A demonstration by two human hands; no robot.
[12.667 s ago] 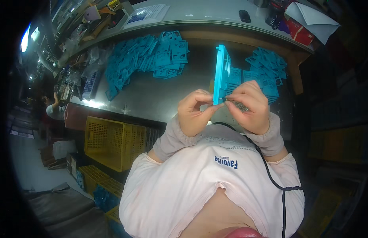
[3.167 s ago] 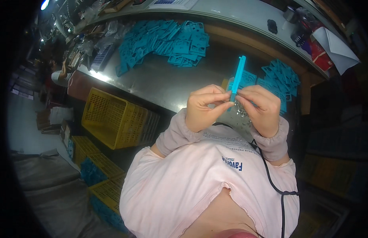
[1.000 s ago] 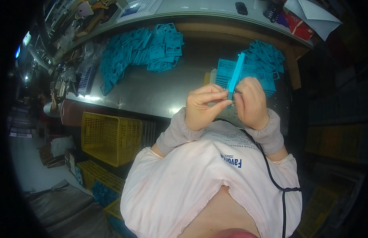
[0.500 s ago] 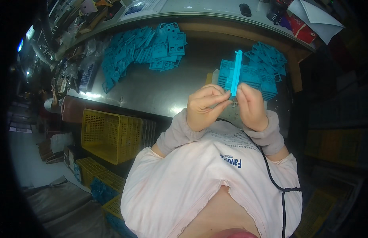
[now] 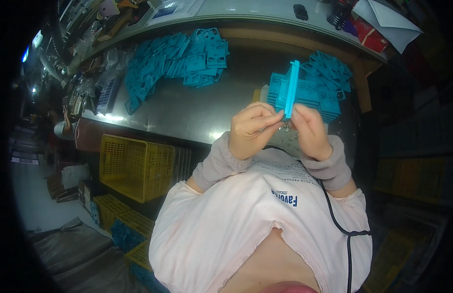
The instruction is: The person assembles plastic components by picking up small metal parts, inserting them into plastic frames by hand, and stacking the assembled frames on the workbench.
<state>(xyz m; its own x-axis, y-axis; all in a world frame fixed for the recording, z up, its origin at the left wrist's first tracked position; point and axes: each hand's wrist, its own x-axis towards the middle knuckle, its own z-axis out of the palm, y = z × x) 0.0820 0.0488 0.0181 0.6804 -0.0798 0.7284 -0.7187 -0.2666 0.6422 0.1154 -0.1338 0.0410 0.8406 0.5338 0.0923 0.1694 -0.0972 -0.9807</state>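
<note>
A bright blue flat plastic part [image 5: 292,88] stands nearly on edge between my hands, above the near side of the bench. My left hand [image 5: 252,128] pinches its lower left end between thumb and fingers. On the other side, my right hand [image 5: 310,128] has its fingers bent together at the part's lower right edge; whether they also hold some small piece cannot be made out. Just beyond the part are stacked blue plastic plates [image 5: 330,108], partly hidden by it. Small shiny bits [image 5: 287,127] lie below my fingertips.
Heaped blue plates [image 5: 207,56] cover the bench's [image 5: 187,107] far left, with another loose pile [image 5: 329,71] at far right. A raised shelf [image 5: 265,10] runs along the back. A yellow crate [image 5: 158,168] stands left of me, with more crates lower down. A black cord [image 5: 333,215] hangs over my shirt.
My right hand's fingers have shifted slightly and spread a little from the blue part's edge. The part has turned slightly, showing more of its left face. My left hand keeps its pinch.
</note>
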